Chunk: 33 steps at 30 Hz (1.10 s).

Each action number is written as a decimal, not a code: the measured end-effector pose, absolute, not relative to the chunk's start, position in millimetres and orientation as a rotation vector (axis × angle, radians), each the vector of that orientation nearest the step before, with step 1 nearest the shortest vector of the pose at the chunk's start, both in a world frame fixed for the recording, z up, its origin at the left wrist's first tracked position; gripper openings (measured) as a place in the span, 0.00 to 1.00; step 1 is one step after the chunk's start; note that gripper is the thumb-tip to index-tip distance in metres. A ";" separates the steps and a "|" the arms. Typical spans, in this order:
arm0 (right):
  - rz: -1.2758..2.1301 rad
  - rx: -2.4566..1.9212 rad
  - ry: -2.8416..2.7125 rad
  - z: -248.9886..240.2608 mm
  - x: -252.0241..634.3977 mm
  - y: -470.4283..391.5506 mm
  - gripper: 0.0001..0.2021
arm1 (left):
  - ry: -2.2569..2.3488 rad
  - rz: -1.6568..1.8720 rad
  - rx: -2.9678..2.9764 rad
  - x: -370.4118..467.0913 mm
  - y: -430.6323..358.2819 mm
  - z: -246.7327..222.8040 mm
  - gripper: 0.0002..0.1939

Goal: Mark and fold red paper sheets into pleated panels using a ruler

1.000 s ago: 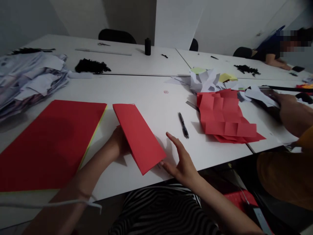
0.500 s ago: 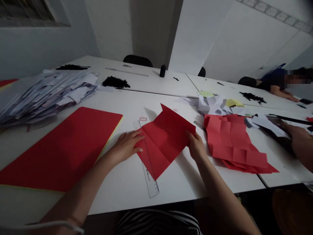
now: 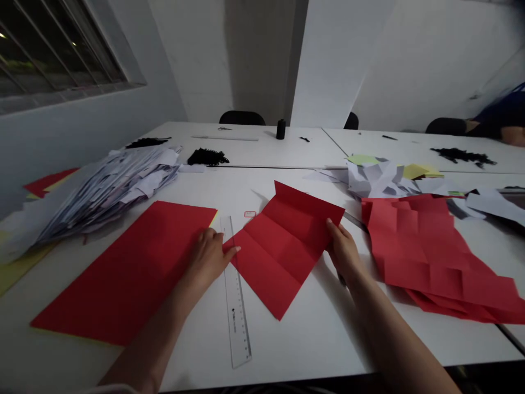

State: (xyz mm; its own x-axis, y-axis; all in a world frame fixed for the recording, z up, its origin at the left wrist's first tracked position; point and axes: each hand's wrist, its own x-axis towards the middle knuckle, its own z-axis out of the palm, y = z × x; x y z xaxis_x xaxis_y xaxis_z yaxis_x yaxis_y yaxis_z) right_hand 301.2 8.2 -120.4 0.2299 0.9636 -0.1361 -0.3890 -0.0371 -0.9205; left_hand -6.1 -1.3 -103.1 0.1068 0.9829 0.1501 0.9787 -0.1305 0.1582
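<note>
A creased red paper sheet is held slightly raised and tilted above the white table, its far edge folded up. My left hand has its thumb and fingers at the sheet's left corner, pinching it. On the opposite side my right hand grips the right edge, thumb on top. A small dark thing shows under that hand; I cannot make out what it is. The clear ruler lies flat beneath the left corner. To the left rests a stack of flat red sheets with a yellow edge showing.
Several creased red sheets are piled at right. Behind them lie white paper scraps and yellow paper. A large heap of white paper strips sits at left. Farther back are black cords and a black spool.
The view has shifted, showing more of the window at left. My hands have carried the red sheet off the ruler's lower part, and its folds show more openly.
</note>
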 end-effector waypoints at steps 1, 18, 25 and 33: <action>1.247 -1.088 -0.697 -119.1 302.0 8.0 0.19 | 2.100 0.289 2.319 -5.0 -1.3 -101.6 0.22; 1.253 -1.047 -0.593 -124.2 306.5 19.9 0.19 | 1.905 0.471 2.326 26.5 4.0 -110.3 0.30; 1.271 -1.067 -0.623 -124.8 307.6 22.6 0.20 | 1.902 0.413 2.219 25.9 8.7 -95.9 0.31; 1.310 -1.023 -0.645 -121.4 308.2 24.0 0.22 | 1.919 0.239 2.174 25.5 9.5 -82.6 0.33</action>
State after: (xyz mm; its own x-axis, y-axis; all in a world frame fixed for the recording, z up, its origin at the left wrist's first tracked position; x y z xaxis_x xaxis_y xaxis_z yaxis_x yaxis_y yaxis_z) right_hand 308.2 24.0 -121.4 0.1879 0.9696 -0.1566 -0.4667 -0.0521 -0.8829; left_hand 25.5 9.5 -82.6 0.1284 0.9912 -0.0310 0.9535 -0.1148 0.2787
